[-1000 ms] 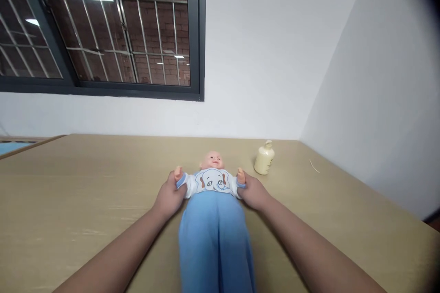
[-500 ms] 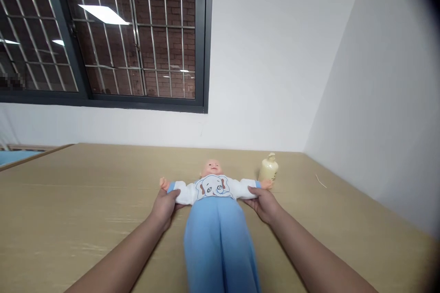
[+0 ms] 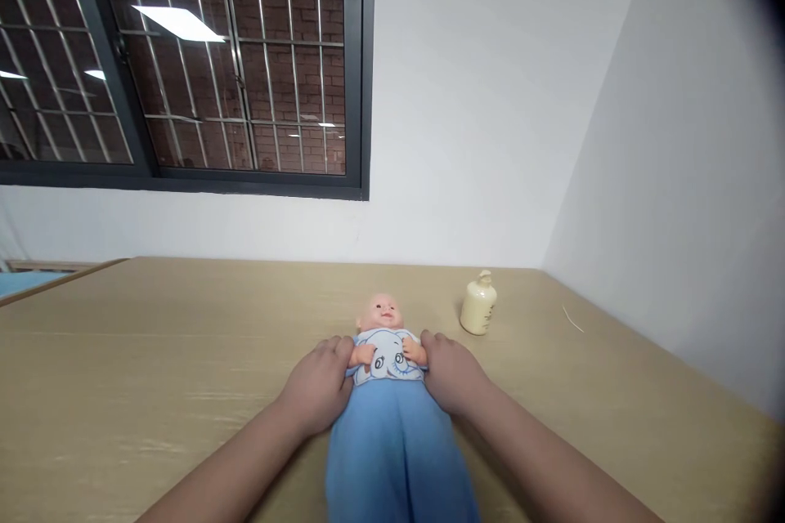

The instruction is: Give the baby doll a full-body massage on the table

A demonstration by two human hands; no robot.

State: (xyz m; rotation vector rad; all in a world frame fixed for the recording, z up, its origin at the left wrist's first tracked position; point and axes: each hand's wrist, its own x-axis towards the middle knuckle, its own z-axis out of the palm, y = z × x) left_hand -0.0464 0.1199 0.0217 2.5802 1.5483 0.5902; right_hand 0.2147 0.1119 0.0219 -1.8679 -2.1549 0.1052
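Observation:
On its back lies a baby doll (image 3: 381, 312), its head toward the wall. It wears a white top with an elephant print (image 3: 388, 366) and long blue trousers (image 3: 396, 441). My left hand (image 3: 322, 380) is closed round the doll's arm on the left, and my right hand (image 3: 452, 369) grips the arm on the right. Both doll arms are folded in, with the small hands resting on the chest. My palms and most of the doll's sleeves are hidden from view.
A cream-coloured pump-style bottle (image 3: 478, 306) stands beyond my right hand on the tan tabletop (image 3: 184, 368). A thin pale strip (image 3: 572, 319) lies farther right. White walls (image 3: 478, 114) and a barred window (image 3: 245, 57) border the back.
The doll's arms were stretched out sideways and now lie folded across its chest. Both my hands have moved inward with them. The bottle stays where it was.

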